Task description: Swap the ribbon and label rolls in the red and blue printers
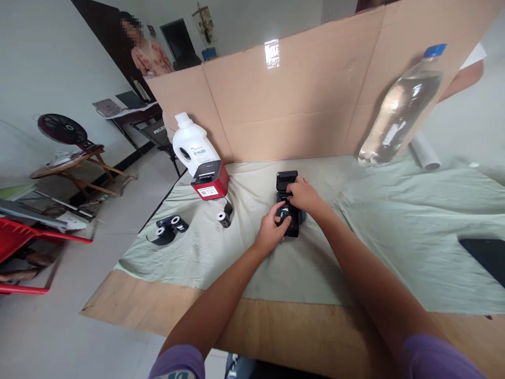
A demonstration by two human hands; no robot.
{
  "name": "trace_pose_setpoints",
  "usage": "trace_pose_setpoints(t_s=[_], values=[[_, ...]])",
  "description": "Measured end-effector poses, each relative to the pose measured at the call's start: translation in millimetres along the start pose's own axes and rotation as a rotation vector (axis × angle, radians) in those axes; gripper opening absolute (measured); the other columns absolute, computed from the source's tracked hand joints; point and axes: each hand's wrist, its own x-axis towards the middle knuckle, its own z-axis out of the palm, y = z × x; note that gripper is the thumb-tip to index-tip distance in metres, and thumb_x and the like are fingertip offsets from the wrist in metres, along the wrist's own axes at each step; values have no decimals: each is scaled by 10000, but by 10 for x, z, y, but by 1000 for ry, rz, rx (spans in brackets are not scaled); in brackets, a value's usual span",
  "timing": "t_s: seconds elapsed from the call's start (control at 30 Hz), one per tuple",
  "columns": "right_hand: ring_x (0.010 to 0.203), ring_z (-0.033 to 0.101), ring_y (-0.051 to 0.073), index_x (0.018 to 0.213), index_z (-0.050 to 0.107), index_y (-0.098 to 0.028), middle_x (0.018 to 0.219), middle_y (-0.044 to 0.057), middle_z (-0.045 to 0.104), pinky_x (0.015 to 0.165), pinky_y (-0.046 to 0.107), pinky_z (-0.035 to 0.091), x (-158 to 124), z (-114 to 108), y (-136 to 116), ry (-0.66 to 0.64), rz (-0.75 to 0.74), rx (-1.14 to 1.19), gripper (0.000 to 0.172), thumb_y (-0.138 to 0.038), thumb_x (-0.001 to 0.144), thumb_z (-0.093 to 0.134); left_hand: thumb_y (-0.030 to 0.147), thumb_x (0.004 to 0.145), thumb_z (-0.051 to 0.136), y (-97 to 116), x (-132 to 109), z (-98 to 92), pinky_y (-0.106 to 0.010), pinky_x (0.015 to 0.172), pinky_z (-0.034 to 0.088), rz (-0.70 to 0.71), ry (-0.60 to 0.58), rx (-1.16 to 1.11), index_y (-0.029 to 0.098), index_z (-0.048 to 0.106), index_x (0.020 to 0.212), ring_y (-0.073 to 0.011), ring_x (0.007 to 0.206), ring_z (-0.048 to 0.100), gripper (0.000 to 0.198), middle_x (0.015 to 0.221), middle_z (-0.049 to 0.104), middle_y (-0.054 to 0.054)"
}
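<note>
In front of me on the cloth lies a small black device [292, 228] with its lid [287, 180] flipped up; it looks like a portable receipt printer. My left hand [270, 227] grips its near part, thumb and forefinger bent over a shiny black surface. At the hinge side, just below the lid, my right hand [303, 193] has its fingers curled onto the device. What lies under those fingertips is hidden. To the left stands a red and black box-shaped printer [210, 181]. A black roll with a white core [223, 219] lies near it.
More black rolls [168, 230] lie at the cloth's left edge. A white jug [193, 142] stands behind the red printer. Cardboard [292, 105] walls off the back. At right are a large water bottle [406, 110], a white tube [425, 151] and a dark flat object [485, 255]. A person [148, 55] is beyond.
</note>
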Motion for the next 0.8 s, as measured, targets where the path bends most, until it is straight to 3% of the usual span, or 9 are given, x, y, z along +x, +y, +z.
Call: trace_pose_setpoints(t_s=[0.17,0.33,0.4,0.57,0.7,0.8], values=[[1104,509,326,1086,638,-196,1178,157,517,879,429,483,-15,50,37,110,220,90,325,-276,781,718,378,866,645,-20,24,-1,-186,388,378,11,-17,-5,193,492,1418,-83,338,444,602,476,517,97],[1196,503,364,1413,423,-132,1344,219,508,982,485,432,74,80,152,240,177,267,796,-303,718,771,367,845,664,-15,34,-5,-187,366,366,-8,-40,-25,185,555,1356,-79,331,439,553,488,532,86],[1145,556,317,1454,397,-105,1330,204,566,986,446,436,123,61,197,236,129,384,744,-300,796,686,375,840,662,-11,34,-6,-186,347,355,-22,-64,-47,171,615,1279,-73,331,428,486,505,540,74],[931,632,223,1194,661,-129,1191,133,663,909,364,483,162,-83,283,197,23,405,381,-248,836,607,401,795,695,0,23,-11,-194,367,419,-30,-132,-95,136,731,985,-76,396,478,328,543,560,34],[870,645,203,1127,716,-171,1142,101,685,869,336,495,115,-252,284,39,-86,321,362,-199,768,680,422,760,728,20,19,-26,-204,378,446,-52,-201,-165,130,736,950,-123,484,596,348,645,655,-22],[930,655,225,1127,730,-187,1124,84,709,886,334,493,55,-385,234,-85,-120,272,369,-206,759,702,445,749,742,56,15,-44,-215,385,458,-55,-220,-206,125,740,943,-146,508,632,374,674,683,-43]])
